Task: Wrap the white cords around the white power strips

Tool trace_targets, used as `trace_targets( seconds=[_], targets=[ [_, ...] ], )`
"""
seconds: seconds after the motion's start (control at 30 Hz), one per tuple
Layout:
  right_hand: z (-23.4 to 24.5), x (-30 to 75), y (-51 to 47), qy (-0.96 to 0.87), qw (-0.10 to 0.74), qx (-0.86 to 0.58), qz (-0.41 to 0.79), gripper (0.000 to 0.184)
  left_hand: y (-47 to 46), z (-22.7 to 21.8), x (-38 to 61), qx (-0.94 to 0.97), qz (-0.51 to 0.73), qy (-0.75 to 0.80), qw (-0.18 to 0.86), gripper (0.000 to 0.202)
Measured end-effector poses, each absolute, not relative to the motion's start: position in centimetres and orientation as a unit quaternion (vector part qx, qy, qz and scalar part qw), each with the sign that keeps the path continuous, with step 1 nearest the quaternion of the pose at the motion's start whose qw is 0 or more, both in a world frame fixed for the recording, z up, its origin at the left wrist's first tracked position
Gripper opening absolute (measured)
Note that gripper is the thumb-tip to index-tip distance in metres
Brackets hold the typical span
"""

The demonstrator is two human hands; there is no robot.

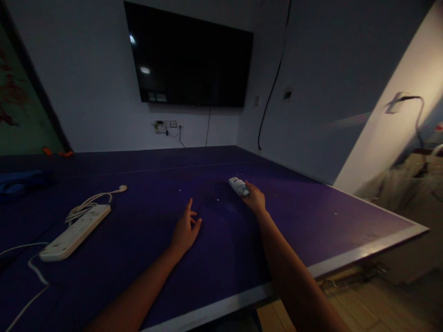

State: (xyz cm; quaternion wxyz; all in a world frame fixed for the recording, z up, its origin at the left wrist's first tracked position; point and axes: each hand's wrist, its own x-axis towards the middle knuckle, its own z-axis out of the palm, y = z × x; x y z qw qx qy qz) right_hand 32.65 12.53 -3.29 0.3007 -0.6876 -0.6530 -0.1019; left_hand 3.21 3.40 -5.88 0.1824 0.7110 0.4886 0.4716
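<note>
Purple covers the broad, flat tabletop (221, 258) in our head view. Between four and five o'clock, close to centre, lies a slim white handset-like object with dark markings (236, 185) (a remote, perhaps). Our right hand (255, 197) is clamped on its near end, probably leaving the rest uncovered. Its long axis runs roughly from ten to four, far end toward ten. Our left hand (185, 230), fingers apart, grips nothing, perhaps giving room. Toward eight lies a long white plastic power strip (76, 233).

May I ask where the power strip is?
In the head view's left part, the power strip lies on the purple tabletop, left of the left hand.
</note>
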Motion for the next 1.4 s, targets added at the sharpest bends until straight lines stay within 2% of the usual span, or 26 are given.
trace_targets(
  seconds=[0.17, 0.5, 0.6, 0.67, 0.73, 0.87, 1.2, 1.4],
  targets=[
    [-3.3, 32.9, 12.5, -0.654, 0.329, -0.676, -0.084, 0.069, 3.4, -5.8, 3.2, 0.711, 0.474, 0.486, 0.185, 0.069],
    [-3.9, 34.5, 12.1, -0.618, 0.409, -0.671, -0.012, 0.085, 3.4, -5.6, 3.3, 0.706, 0.474, 0.488, 0.194, 0.069],
    [-4.1, 34.8, 12.1, -0.549, 0.495, -0.674, 0.008, 0.074, 3.5, -5.6, 3.2, 0.705, 0.47, 0.493, 0.195, 0.069],
    [-4.2, 34.9, 12.1, -0.459, 0.57, -0.681, 0.01, 0.064, 3.5, -5.7, 3.2, 0.704, 0.471, 0.495, 0.191, 0.069],
    [-4.2, 35.1, 12.0, -0.369, 0.611, -0.7, 0.007, 0.057, 3.6, -5.8, 3.1, 0.705, 0.473, 0.494, 0.188, 0.069],
    [-4.1, 35.4, 11.5, -0.28, 0.57, -0.772, 0.008, 0.046, 3.7, -6.0, 2.9, 0.708, 0.474, 0.488, 0.19, 0.069],
    [-3.4, 34.4, 10.3, -0.258, 0.456, -0.852, 0.015, 0.035, 3.8, -6.1, 3.0, 0.705, 0.478, 0.489, 0.187, 0.069],
    [-3.0, 34.3, 10.2, -0.253, 0.421, -0.871, -0.01, 0.037, 3.8, -6.0, 3.0, 0.701, 0.475, 0.495, 0.196, 0.069]
  ],
)
